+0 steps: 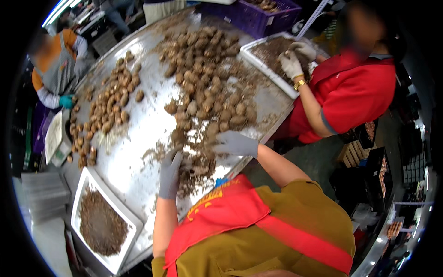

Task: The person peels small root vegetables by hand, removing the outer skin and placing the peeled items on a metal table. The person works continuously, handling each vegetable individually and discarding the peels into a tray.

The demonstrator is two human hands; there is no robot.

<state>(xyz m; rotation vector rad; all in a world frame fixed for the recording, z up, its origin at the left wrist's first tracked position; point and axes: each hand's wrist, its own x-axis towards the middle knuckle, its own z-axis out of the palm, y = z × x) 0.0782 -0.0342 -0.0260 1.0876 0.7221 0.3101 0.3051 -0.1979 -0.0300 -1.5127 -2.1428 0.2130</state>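
Both my hands wear grey gloves and are over the near part of a metal table [148,104]. My left hand [170,171] has its fingertips at a brown, rough-skinned corm [177,136], likely taro; blur hides whether it grips it. My right hand [237,143] reaches in from the right, fingers bent beside another corm [211,129]. What lies under those fingers is blurred. Between and below the hands are loose brown peelings and root scraps [199,169]. Just beyond them a large heap of corms [204,79] spreads towards the far side.
A second corm pile [114,93] lies left. A white foam tray of scraps [80,202] stands near left; another foam tray [273,78] is before a person in red [349,93]. A person in an apron [60,69] works by a scale [57,138]. A purple crate [263,20] stands far back.
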